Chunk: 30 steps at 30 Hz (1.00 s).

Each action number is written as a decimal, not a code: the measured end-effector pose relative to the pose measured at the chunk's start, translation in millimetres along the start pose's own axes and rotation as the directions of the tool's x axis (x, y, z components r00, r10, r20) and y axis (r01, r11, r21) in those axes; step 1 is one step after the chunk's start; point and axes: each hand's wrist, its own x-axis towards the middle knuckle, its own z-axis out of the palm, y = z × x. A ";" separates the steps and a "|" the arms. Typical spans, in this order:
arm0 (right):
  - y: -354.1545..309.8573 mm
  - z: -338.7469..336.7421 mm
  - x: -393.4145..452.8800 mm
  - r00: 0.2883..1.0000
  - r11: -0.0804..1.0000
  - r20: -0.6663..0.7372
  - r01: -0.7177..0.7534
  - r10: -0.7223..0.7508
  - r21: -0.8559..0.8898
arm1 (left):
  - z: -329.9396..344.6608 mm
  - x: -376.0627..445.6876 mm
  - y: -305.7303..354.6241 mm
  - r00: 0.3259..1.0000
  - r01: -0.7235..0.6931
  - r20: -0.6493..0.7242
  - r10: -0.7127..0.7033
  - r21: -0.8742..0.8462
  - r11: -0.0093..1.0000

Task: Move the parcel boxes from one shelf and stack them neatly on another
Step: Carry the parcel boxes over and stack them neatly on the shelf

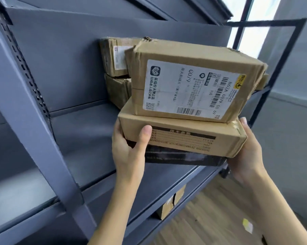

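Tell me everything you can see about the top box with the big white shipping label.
The top box is brown corrugated cardboard, taped, with dented, crumpled corners. A large white shipping label with barcodes, a QR code and "G079" covers its facing side. It lies slightly tilted on a flatter tan box, which rests on a black box. Neither hand touches it.

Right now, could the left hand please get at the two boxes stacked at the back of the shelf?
Probably not: the left hand grips the carried pile, and its labelled box stands before the back boxes. The shelf left of them lies open.
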 end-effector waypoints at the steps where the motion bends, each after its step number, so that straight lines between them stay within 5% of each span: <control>1: -4.0 -0.5 -8.1 1.000 1.000 -0.014 -0.007 0.007 0.000 | 1.9 -2.8 -0.3 1.000 0.021 0.015 -0.021 -0.010 1.000; 8: -15.9 -7.5 -66.6 0.995 0.999 -0.098 0.034 -0.036 -0.017 | -1.3 -47.2 21.1 0.995 0.070 0.074 -0.066 -0.063 0.996; 14: -22.1 -6.2 -126.6 0.999 0.998 -0.027 -0.022 0.024 0.066 | -29.5 -105.6 56.7 0.994 0.099 0.036 -0.100 0.028 0.995; 20: 4.2 11.8 -195.8 0.978 0.957 0.082 -0.204 0.191 0.208 | -90.4 -187.9 87.3 0.980 0.171 -0.136 -0.147 0.189 0.967; 30: 22.2 97.9 -257.3 0.862 0.932 0.407 -0.357 0.302 0.065 | -200.8 -260.2 156.1 0.900 0.210 -0.431 -0.068 0.291 0.933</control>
